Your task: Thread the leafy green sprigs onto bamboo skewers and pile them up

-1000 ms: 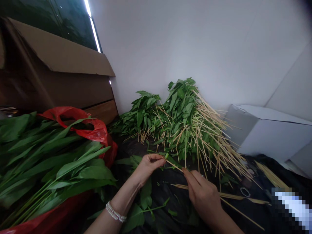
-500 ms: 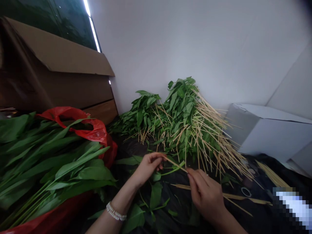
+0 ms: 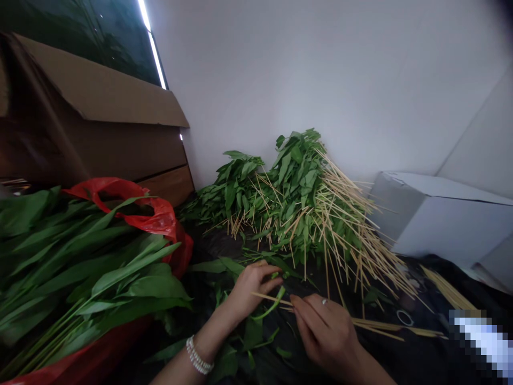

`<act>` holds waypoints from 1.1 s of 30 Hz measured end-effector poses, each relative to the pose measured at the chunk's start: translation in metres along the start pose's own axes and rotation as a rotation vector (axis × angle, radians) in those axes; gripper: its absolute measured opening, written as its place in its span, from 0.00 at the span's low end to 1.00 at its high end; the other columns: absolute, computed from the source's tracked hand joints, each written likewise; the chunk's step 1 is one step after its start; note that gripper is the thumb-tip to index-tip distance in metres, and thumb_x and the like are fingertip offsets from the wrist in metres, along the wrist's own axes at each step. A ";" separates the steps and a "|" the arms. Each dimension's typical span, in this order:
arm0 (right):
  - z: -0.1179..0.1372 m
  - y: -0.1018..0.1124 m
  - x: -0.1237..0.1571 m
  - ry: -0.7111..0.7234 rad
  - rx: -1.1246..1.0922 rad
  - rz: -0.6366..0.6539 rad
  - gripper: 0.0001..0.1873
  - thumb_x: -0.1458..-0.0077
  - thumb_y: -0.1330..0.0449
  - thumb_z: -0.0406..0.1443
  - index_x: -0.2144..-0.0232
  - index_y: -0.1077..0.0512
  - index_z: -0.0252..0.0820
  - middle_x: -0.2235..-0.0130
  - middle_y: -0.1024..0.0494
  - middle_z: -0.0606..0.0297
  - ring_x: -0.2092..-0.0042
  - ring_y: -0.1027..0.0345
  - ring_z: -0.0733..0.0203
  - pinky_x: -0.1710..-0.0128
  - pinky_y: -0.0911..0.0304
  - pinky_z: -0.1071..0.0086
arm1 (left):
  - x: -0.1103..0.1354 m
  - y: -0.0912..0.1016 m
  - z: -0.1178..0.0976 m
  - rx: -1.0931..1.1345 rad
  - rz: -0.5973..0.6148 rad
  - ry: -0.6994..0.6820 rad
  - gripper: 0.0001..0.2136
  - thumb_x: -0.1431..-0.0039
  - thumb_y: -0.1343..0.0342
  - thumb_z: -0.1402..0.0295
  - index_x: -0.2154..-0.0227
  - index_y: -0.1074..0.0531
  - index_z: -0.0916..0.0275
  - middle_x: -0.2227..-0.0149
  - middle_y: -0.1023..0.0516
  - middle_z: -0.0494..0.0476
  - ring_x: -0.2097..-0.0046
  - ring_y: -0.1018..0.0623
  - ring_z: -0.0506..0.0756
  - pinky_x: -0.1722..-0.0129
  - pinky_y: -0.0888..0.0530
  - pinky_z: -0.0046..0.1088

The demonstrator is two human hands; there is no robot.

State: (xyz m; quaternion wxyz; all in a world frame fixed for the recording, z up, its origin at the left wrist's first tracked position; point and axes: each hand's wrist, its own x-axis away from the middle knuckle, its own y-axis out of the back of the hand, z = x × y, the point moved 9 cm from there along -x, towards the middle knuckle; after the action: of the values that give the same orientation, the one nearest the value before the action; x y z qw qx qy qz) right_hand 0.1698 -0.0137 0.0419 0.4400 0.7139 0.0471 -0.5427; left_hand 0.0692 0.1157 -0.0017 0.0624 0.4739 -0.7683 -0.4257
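My right hand (image 3: 326, 326), wearing a ring, is closed in a pinch on a thin bamboo skewer (image 3: 270, 298) that points left. A curved green stem (image 3: 274, 306) lies against the skewer or just behind it; I cannot tell which. My left hand (image 3: 252, 289), with a beaded bracelet at the wrist, is curled just above the skewer's tip. Bits of green stem (image 3: 276, 275) show between its fingers. Loose leaves (image 3: 253, 331) lie on the black sheet (image 3: 292, 342) below both hands. More skewers (image 3: 379, 325) stick out past my right hand.
Leafy greens on skewers (image 3: 300, 187) are heaped against the wall. At left, a red plastic bag (image 3: 176, 227) holds long leafy greens (image 3: 132, 289), with a cardboard box (image 3: 120, 144) behind. To the right are a white box (image 3: 452, 224), spare skewers (image 3: 449, 289) and a ring-shaped object (image 3: 404, 317).
My left hand has let go of the skewer's left end and moved slightly right, curling round green stem bits. My right hand has shifted left and down, still pinching the skewer.
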 end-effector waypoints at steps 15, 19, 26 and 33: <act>-0.044 -0.002 0.011 -0.289 0.091 0.004 0.12 0.36 0.49 0.30 0.56 0.28 0.35 0.68 0.24 0.62 0.68 0.28 0.63 0.66 0.36 0.71 | 0.000 0.025 0.016 0.921 -0.172 0.275 0.18 0.56 0.31 0.63 0.62 0.22 0.65 0.68 0.21 0.55 0.71 0.26 0.49 0.71 0.30 0.22; -0.043 -0.003 0.011 -0.288 0.099 0.016 0.12 0.36 0.50 0.31 0.55 0.28 0.36 0.68 0.24 0.62 0.68 0.28 0.62 0.65 0.36 0.71 | 0.004 0.033 0.026 0.819 -0.275 0.339 0.16 0.57 0.32 0.58 0.69 0.20 0.65 0.74 0.21 0.54 0.72 0.26 0.50 0.71 0.30 0.23; -0.046 -0.004 0.014 -0.304 0.061 0.007 0.11 0.37 0.49 0.30 0.55 0.28 0.36 0.68 0.24 0.62 0.68 0.28 0.63 0.63 0.36 0.71 | 0.003 0.044 0.020 0.776 -0.325 0.290 0.17 0.55 0.32 0.58 0.64 0.19 0.63 0.64 0.17 0.57 0.62 0.22 0.55 0.60 0.27 0.28; -0.045 -0.004 0.012 -0.295 0.083 0.012 0.12 0.36 0.49 0.31 0.55 0.28 0.36 0.69 0.24 0.62 0.68 0.27 0.63 0.64 0.34 0.71 | 0.001 0.041 0.018 0.740 -0.305 0.251 0.14 0.53 0.34 0.58 0.68 0.18 0.63 0.64 0.18 0.57 0.62 0.23 0.55 0.60 0.28 0.27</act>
State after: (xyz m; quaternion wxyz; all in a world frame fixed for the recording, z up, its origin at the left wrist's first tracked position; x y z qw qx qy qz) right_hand 0.2055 0.0138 0.0307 0.4155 0.6443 -0.0446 -0.6405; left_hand 0.0320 0.1334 0.0165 -0.0827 0.6209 -0.7768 -0.0645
